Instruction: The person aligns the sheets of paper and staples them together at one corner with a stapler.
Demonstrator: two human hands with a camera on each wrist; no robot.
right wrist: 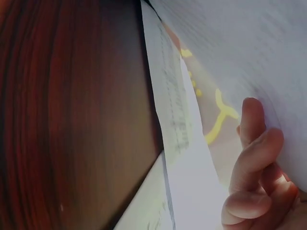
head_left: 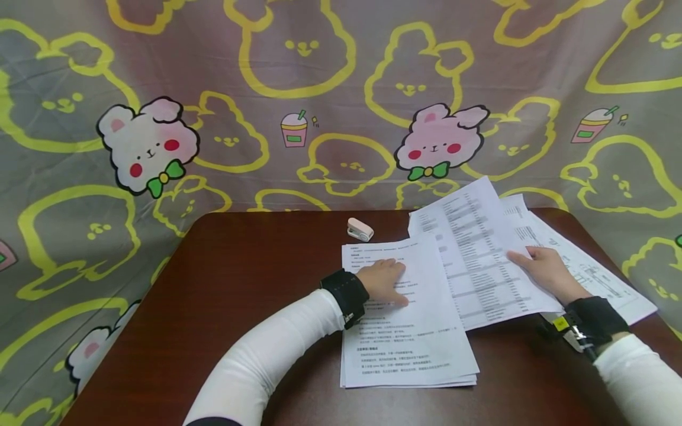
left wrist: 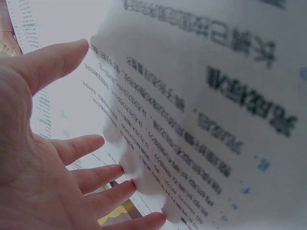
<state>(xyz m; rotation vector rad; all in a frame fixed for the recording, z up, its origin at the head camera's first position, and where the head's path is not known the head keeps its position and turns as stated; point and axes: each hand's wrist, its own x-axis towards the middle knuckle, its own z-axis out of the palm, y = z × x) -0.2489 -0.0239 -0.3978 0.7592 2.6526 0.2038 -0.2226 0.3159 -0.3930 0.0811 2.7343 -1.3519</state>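
Observation:
My left hand (head_left: pixel 381 281) rests with spread fingers on a stack of printed papers (head_left: pixel 407 362) near the table's middle. In the left wrist view its fingertips touch the top page (left wrist: pixel 201 110), and nothing is gripped. My right hand (head_left: pixel 549 271) pinches the right edge of a printed sheet (head_left: pixel 474 260) covered in grey-banded rows. That sheet is raised and tilted, its lower left side meeting the stack's right edge. In the right wrist view, curled fingers (right wrist: pixel 254 167) lie against the sheet's underside (right wrist: pixel 249 52); the thumb is hidden there.
More printed papers (head_left: pixel 607 281) lie at the table's right side, partly beneath the right hand and the raised sheet. A small pale pink stapler (head_left: pixel 360 229) sits behind the stack. The dark wooden table (head_left: pixel 229 272) ends at a patterned cloth (head_left: pixel 341 106) hanging behind it.

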